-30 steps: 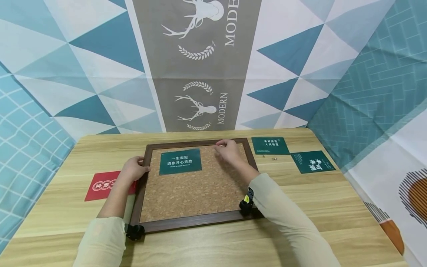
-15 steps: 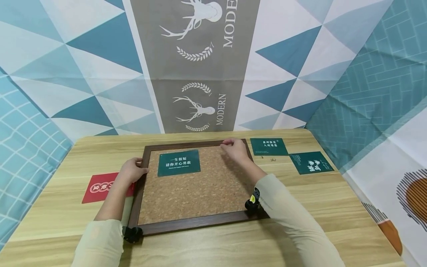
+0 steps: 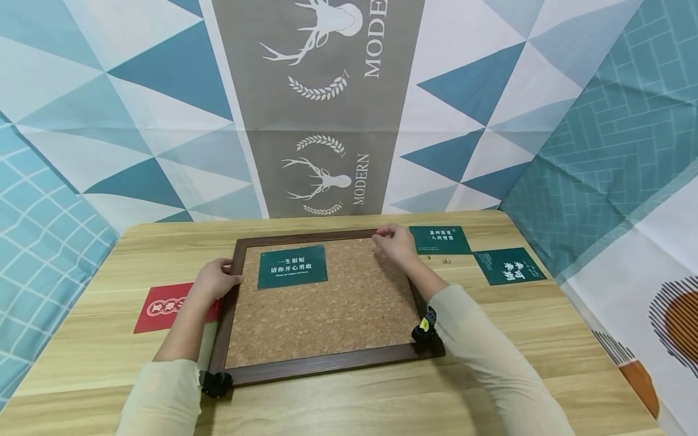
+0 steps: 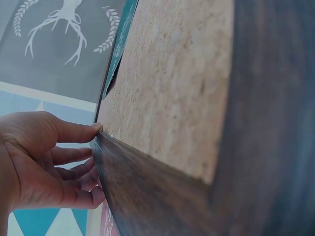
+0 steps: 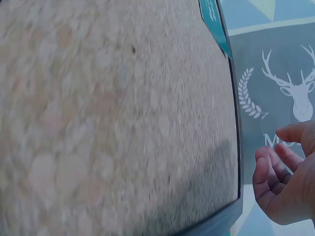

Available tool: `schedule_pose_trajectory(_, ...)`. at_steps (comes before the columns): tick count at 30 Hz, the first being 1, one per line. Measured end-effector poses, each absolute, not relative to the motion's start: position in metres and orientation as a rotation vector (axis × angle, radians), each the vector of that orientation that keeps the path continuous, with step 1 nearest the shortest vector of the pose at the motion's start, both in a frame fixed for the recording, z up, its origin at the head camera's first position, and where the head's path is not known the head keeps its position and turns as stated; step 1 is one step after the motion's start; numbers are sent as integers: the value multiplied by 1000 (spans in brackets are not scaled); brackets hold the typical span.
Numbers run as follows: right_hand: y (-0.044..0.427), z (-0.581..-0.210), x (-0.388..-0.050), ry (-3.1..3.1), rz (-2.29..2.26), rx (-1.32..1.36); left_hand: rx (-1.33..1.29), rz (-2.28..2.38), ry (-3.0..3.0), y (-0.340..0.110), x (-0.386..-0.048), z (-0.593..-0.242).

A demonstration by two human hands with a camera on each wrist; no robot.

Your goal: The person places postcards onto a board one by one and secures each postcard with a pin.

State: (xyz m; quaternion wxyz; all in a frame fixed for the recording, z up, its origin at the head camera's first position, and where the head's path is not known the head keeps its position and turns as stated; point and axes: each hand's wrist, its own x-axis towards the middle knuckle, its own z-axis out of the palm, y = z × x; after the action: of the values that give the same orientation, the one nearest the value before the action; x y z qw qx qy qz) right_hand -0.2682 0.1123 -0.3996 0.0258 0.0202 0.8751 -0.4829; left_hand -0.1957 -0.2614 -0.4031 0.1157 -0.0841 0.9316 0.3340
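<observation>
A cork board (image 3: 322, 309) in a dark brown wooden frame lies on the table, slightly askew. On its upper left part is a green card (image 3: 292, 267) with white lettering. My left hand (image 3: 214, 280) grips the left side of the frame; in the left wrist view, that hand (image 4: 54, 160) has its thumb on the frame's face and its fingers along the outer side. Over the far right corner hovers my right hand (image 3: 398, 245). Its fingers are loosely bent, and the right wrist view shows nothing in that hand (image 5: 288, 177).
Right of the board lie two more green cards, one farther back (image 3: 439, 240) and one nearer the table's right edge (image 3: 509, 266). Several small gold-coloured pieces (image 3: 446, 261) lie beside them. A red card (image 3: 158, 307) is partly hidden under my left forearm. A patterned backdrop (image 3: 327, 109) stands behind.
My right hand has moved rightward along the far edge of the frame to its corner. The left hand stays at the frame's left side. The view has shifted slightly.
</observation>
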Motion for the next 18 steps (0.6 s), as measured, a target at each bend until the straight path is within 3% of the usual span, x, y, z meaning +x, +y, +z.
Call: schedule_pose_trajectory(18,156,-399,-267,2731,-1477,151,-232,965,2735,-260,-195,-402)
